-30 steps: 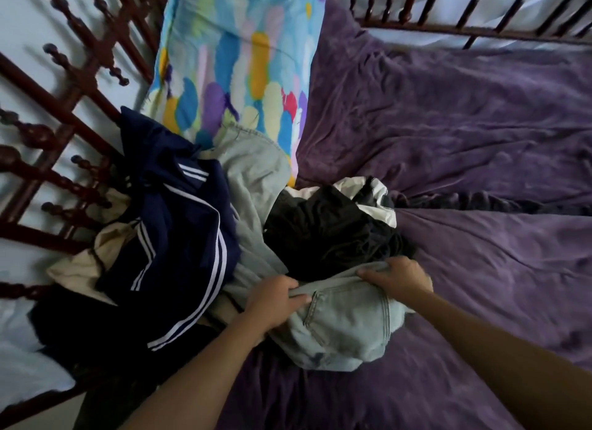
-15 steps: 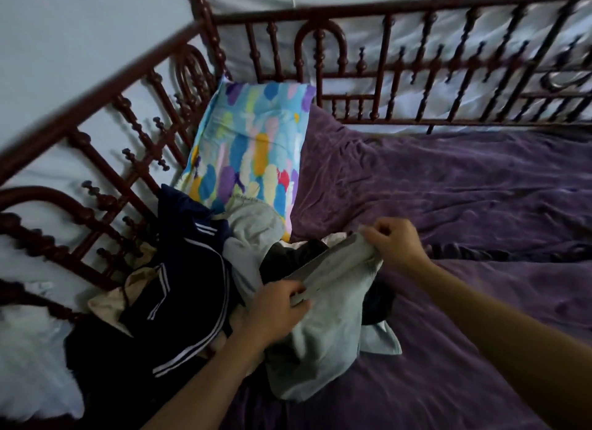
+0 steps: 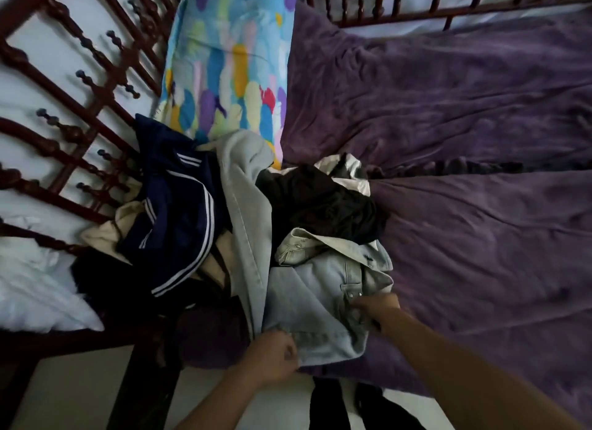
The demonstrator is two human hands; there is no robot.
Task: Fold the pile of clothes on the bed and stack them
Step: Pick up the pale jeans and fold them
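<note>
The head camera looks down at a bed with a purple blanket [image 3: 464,141] and a dark wooden bed rail [image 3: 64,131] on the left. The pile of clothes sits at the near left of the bed, next to the rail. A bright pillow [image 3: 230,61] with many colors lies just past the pile.

On top of the pile are light blue jeans [image 3: 320,288]. One long leg runs far up toward the pillow. The top part, with the pocket and button, is bunched up near the person. A navy top with white stripes [image 3: 179,218] lies to the left of the jeans. A black garment [image 3: 320,202] lies on the far right of the pile and touches the jeans. Some beige cloth [image 3: 105,231] peeks out under the navy top.

The left hand [image 3: 272,356] is closed around the near edge of the jeans. The right hand [image 3: 378,308] holds the jeans by the pocket, fingers curled on the cloth.

Jeans are thick and a bit heavy, I think. They are soft enough to bend but stiffer than a shirt. They do not slip or break. The waistband looks like the best place to hold, one hand at each side, so the legs hang straight. The long leg may drag other clothes with it.
</note>
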